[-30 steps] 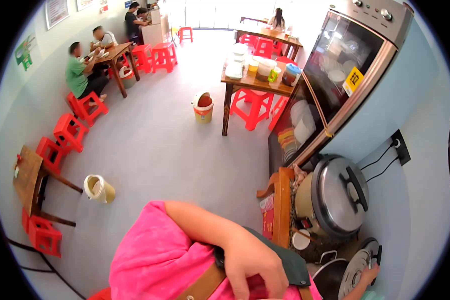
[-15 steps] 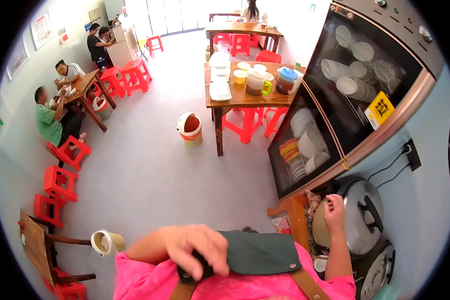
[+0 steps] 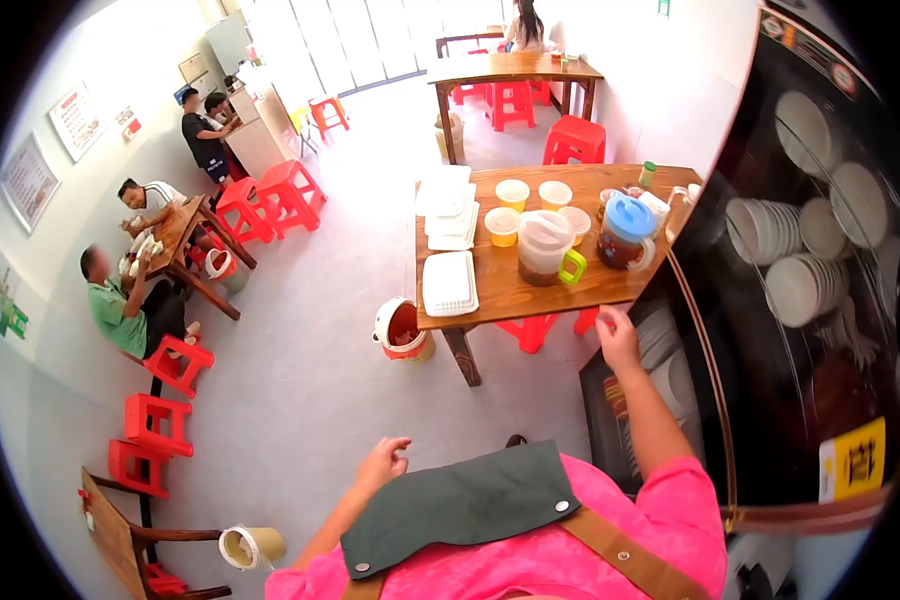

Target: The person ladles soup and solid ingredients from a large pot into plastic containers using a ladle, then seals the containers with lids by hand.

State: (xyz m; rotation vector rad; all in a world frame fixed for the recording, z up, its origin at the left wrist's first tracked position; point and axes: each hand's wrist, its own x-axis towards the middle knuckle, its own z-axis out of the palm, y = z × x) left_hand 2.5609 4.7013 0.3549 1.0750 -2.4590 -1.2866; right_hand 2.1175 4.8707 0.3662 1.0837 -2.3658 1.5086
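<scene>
1. Right hand point(image 3: 620, 340): fingers loosely bent, not closed, nothing visible in them; it hangs by the near edge of the counter point(image 3: 498, 288), contact unclear.
2. Left hand point(image 3: 380, 465): fingers half-curled, gripping nothing visible, beside the apron point(image 3: 460, 505), seemingly relaxed.
3. On the counter, nearest the right hand, the green-handled pitcher point(image 3: 545, 248) and blue-lidded pitcher point(image 3: 625, 240) stand upright, handles angled nearward, perhaps for easy lifting.
4. Farther left, white containers point(image 3: 450, 283) are stacked, probably saving space.
5. Right of the counter, a cabinet point(image 3: 705, 370) holds plates point(image 3: 808, 287) behind glass, likely against dust.
</scene>
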